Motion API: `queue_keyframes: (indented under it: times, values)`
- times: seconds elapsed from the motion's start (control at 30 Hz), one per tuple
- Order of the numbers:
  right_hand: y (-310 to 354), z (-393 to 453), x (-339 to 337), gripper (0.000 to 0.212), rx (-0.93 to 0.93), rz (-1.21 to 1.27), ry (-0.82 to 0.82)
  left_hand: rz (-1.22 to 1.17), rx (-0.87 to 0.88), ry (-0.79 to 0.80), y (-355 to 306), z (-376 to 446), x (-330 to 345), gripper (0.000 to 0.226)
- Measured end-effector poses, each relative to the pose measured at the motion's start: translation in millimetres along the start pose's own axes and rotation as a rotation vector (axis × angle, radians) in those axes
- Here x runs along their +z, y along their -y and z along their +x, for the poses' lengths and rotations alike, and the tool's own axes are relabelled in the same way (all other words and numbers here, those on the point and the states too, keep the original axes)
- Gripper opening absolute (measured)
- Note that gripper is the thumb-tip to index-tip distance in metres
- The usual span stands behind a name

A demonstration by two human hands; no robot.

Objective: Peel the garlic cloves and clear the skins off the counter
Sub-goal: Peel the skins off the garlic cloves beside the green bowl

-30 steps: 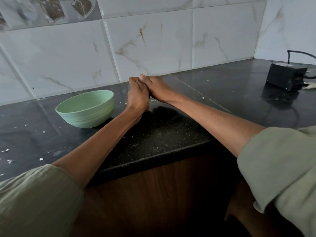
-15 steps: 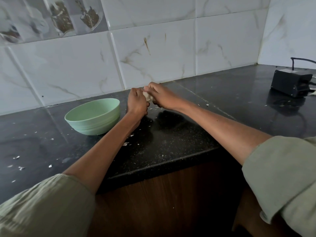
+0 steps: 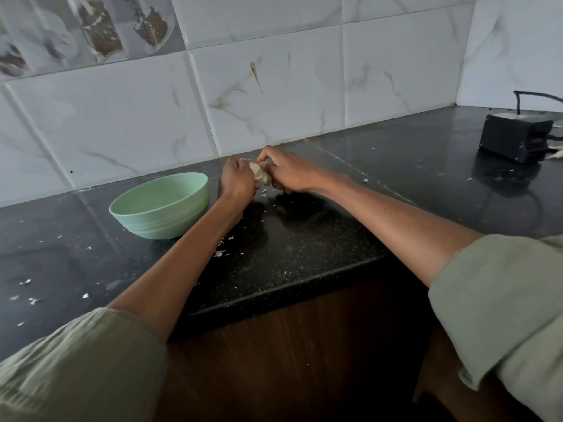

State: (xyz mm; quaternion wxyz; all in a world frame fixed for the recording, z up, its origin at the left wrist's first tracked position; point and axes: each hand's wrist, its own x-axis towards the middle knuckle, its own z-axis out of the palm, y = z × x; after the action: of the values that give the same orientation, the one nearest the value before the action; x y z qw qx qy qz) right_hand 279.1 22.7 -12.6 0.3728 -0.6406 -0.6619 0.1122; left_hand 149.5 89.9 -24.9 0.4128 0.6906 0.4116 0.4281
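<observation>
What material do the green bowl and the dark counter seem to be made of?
Green bowl: probably matte plastic or a similar composite, with an even pale colour, no glare and ridges moulded round its lower wall. Counter: looks like polished black granite or similar stone, since fine pale specks show in it and it reflects the wall tiles.

You have 1 view, from your head: it looks forward and down across the dark tabletop point(image 3: 304, 239) toward the far tiled wall point(image 3: 274, 86), arms reaching in from near.
</observation>
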Motion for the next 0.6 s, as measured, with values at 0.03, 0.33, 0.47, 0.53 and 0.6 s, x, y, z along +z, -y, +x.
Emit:
queue_keyframes:
  times: [0.03, 0.33, 0.47, 0.53, 0.6]
  values:
    - [0, 2, 1, 0.024, 0.012, 0.041, -0.003, -0.025, -0.013, 0.002, 0, 1, -1, 0.032]
    - [8, 3, -9, 0.030, 0.030, 0.143, 0.123, -0.285, -0.172, -0.019, -7, -2, -6, 0.042]
    - [9, 1, -15, 0.036, 0.049, 0.151, 0.160, -0.312, -0.220, -0.032, -7, -2, -6, 0.042]
    - [8, 0, -16, 0.039, 0.049, 0.121, 0.160, -0.325, -0.225, -0.041, -7, -3, -6, 0.041]
    - [5, -1, -16, 0.047, 0.048, 0.082, 0.173, -0.356, -0.239, -0.065, -8, 0, -6, 0.041]
